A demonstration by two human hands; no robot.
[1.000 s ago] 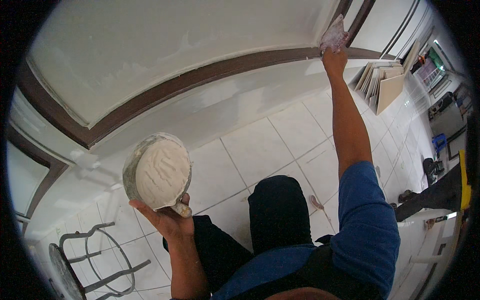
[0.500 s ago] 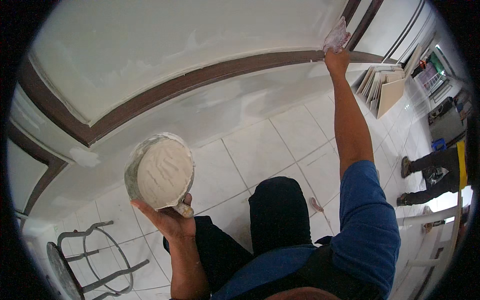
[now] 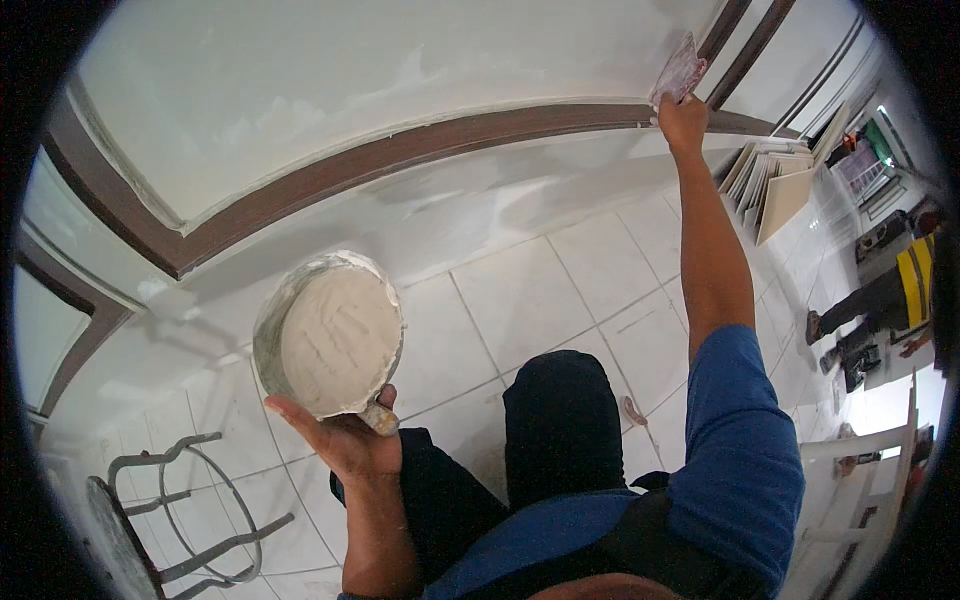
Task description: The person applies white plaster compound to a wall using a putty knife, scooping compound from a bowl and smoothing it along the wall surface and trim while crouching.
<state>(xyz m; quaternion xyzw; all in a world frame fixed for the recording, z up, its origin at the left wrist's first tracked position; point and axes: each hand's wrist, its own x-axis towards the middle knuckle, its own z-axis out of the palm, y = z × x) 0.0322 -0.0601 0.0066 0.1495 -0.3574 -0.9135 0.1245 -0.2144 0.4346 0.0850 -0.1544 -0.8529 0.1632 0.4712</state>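
My left hand [image 3: 350, 445] supports a round pan [image 3: 268, 345] from below, its palm and fingers around the base of the short handle [image 3: 380, 418]. Pale, pasty putty [image 3: 340, 340] fills the pan, its surface marked with ridges, and dried smears coat the rim. My right arm reaches far forward. At its end my right hand [image 3: 684, 125] grips a reddish, white-smeared putty spreader [image 3: 679, 72] against the white wall panel [image 3: 350, 70], just above the brown trim [image 3: 430, 143] and near its corner. The spreader's contact edge is too small to make out.
A metal-legged stool [image 3: 200, 500] lies tipped over at the lower left. Several flat boards [image 3: 785, 200] lean against the wall at right. Another person in a yellow vest [image 3: 915, 280] is farther right. White tiles [image 3: 530, 290] cover the floor below the wall.
The view has shifted slightly. My right hand stays with the spreader near the trim corner, and my left still holds the pan. The person at right has shifted, showing more of the vest.
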